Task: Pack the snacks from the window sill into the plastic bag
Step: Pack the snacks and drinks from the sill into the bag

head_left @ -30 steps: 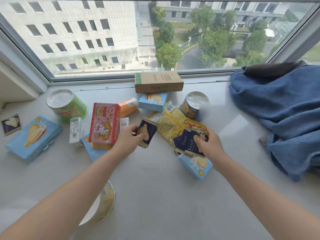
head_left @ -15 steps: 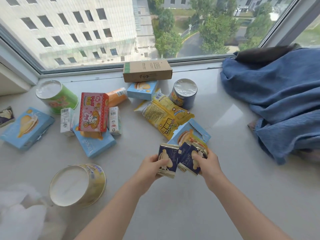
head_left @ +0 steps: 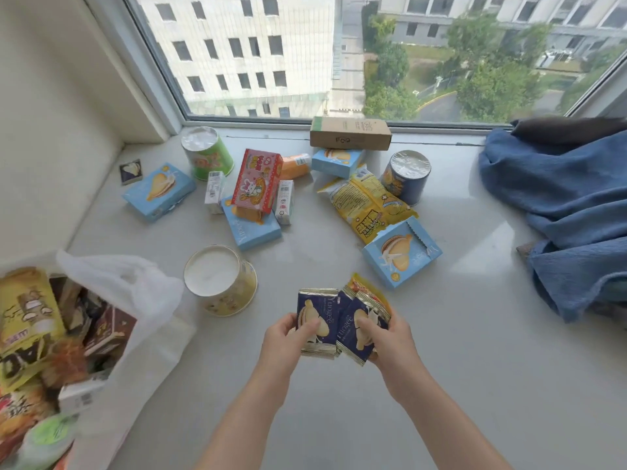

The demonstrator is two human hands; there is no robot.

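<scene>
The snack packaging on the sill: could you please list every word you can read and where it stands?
"Yuogee": dark blue packets in the left hand and right hand.
"Yuogee", partly legible: open light blue box.
Brown box, yellow bag, pink box: print too blurred.

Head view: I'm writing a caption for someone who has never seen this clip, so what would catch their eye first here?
First, the two hands at centre bottom: the left hand and right hand each grip dark blue snack packets. Next, the scatter of boxes, tubs and a yellow bag on the window sill behind them. At far left, a white plastic bag is already stuffed with snacks.
</scene>
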